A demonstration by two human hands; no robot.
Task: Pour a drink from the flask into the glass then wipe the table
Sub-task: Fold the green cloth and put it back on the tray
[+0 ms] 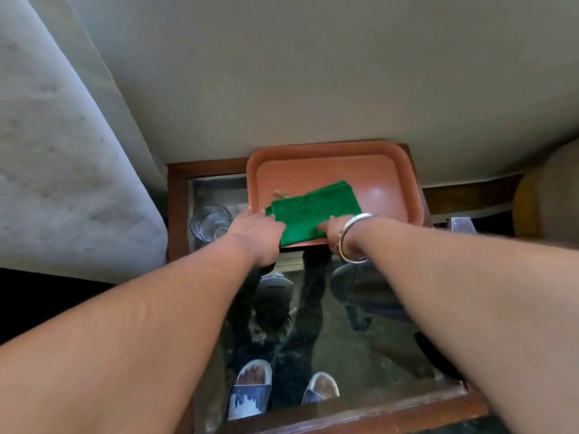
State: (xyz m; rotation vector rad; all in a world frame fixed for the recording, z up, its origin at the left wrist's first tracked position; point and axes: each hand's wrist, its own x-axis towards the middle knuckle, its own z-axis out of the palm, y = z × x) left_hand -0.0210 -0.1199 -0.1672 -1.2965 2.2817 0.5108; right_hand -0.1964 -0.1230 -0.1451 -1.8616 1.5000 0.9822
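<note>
Both hands gripping folded green cloth | left hand, right hand fingers closing on its near edge | resting in rounded orange plastic tray | clear glass sitting beside, on glass-topped desk

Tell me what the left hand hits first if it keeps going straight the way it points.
Likely the rim of the orange tray: the left hand already touches the green cloth, pointing across the tray toward its far edge.

An orange-brown tray rests at the far end of the table, against a pale wall. A small tan object lies on the tray floor. A grey textured surface stands at left. Sandalled feet show below.
</note>
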